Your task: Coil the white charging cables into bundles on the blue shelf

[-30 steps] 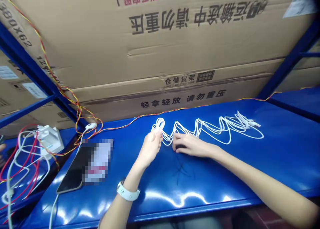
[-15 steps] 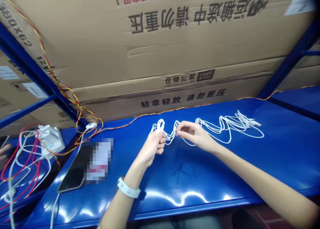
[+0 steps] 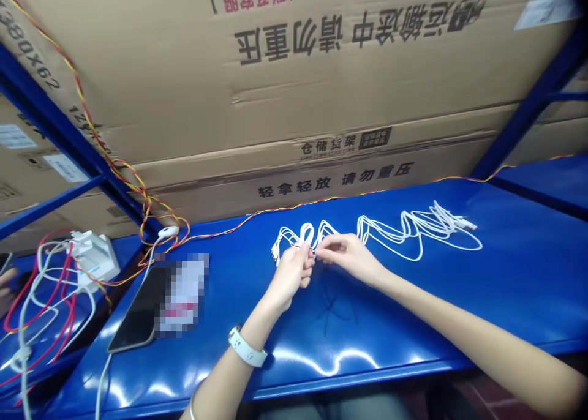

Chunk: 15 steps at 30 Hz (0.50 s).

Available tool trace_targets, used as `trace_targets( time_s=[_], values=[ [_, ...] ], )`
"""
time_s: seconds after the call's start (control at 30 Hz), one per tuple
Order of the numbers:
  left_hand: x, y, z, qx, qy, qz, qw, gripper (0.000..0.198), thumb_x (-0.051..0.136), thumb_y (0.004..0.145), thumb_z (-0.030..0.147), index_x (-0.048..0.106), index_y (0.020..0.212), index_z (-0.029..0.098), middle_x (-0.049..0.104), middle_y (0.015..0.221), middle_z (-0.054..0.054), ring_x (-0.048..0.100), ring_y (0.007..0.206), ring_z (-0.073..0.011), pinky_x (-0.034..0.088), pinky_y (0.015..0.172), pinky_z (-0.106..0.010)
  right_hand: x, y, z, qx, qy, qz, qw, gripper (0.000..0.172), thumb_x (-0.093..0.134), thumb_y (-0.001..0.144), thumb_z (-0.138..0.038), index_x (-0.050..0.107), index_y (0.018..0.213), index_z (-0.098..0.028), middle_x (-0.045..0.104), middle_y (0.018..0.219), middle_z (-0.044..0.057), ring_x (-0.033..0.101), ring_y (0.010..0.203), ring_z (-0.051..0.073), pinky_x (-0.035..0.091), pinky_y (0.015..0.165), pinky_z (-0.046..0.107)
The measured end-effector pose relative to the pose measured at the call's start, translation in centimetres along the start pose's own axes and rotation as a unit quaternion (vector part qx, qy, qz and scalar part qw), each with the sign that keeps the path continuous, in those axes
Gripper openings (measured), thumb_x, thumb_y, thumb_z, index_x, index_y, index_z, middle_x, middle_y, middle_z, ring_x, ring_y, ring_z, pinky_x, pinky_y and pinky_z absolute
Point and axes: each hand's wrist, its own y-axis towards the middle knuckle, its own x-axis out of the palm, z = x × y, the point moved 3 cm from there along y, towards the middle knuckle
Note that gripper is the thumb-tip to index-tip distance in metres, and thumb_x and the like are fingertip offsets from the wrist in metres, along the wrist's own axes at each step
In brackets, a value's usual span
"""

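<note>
My left hand (image 3: pixel 293 273) is closed on a small coil of white cable (image 3: pixel 307 232), whose loop sticks up above the thumb. Right beside it, my right hand (image 3: pixel 349 256) pinches at the coil, the fingertips of both hands nearly touching. A thin black tie (image 3: pixel 296 245) shows at the coil between them. Behind and to the left of the coil lie the ends of more white cable (image 3: pixel 276 248). Further bundles of white cable (image 3: pixel 413 224) stretch in a row to the right. Several loose black ties (image 3: pixel 331 310) lie on the blue shelf (image 3: pixel 390 322) in front of my hands.
To the left lie a dark phone (image 3: pixel 138 310) and a blurred-out flat item (image 3: pixel 184 294). A white power strip (image 3: pixel 96 264) with white and red cables stands further left, near another person's hand (image 3: pixel 7 282). Twisted red-yellow wire (image 3: pixel 257 213) runs along large cardboard boxes (image 3: pixel 294 95).
My left hand has shifted slightly right and down with the coil. My right hand has moved left and down from the neighbouring cable to meet it.
</note>
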Motion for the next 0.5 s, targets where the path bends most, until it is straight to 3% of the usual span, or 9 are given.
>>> trace_targets(
  time_s=[0.23,0.3,0.4,0.5],
  values=[
    [0.2,-0.1,-0.2,0.011,0.039,-0.019,0.999,0.036,0.048,0.083,0.053,0.041,0.078,0.018,0.029,0.06,0.008,0.018,0.041,-0.0018,0.014,0.036,-0.014,-0.2,-0.1,-0.2,-0.029,-0.027,-0.005,0.999,0.027,0.06,0.077,-0.043,0.063,0.076,-0.016,0.065,0.078,0.004,0.06,0.074,0.017,0.049,0.071,0.031],
    [0.2,-0.3,0.1,0.002,0.033,-0.033,0.999,0.035,0.047,0.083,0.052,0.04,0.077,0.018,0.027,0.06,0.008,0.017,0.042,-0.0017,0.011,0.036,-0.014,-0.8,0.0,-0.5,-0.025,-0.016,-0.042,0.999,0.027,0.06,0.077,-0.043,0.063,0.077,-0.016,0.065,0.08,0.004,0.06,0.075,0.017,0.048,0.072,0.031],
    [0.6,-1.1,1.1,-0.023,-0.007,-0.117,0.993,0.032,0.048,0.084,0.048,0.04,0.078,0.018,0.025,0.061,0.007,0.014,0.043,-0.0018,0.008,0.038,-0.015,-2.4,0.3,-1.2,-0.009,0.0,-0.114,0.993,0.033,0.052,0.082,-0.046,0.061,0.073,-0.016,0.064,0.074,0.004,0.059,0.071,0.016,0.047,0.072,0.031],
    [1.3,-2.4,1.9,-0.059,-0.035,-0.232,0.97,0.03,0.049,0.085,0.046,0.04,0.078,0.018,0.022,0.06,0.008,0.011,0.044,-0.0026,0.006,0.038,-0.016,-3.7,0.5,-1.9,-0.027,0.0,-0.098,0.995,0.034,0.046,0.086,-0.045,0.062,0.081,-0.015,0.063,0.08,0.005,0.058,0.076,0.016,0.047,0.075,0.031]
  ],
)
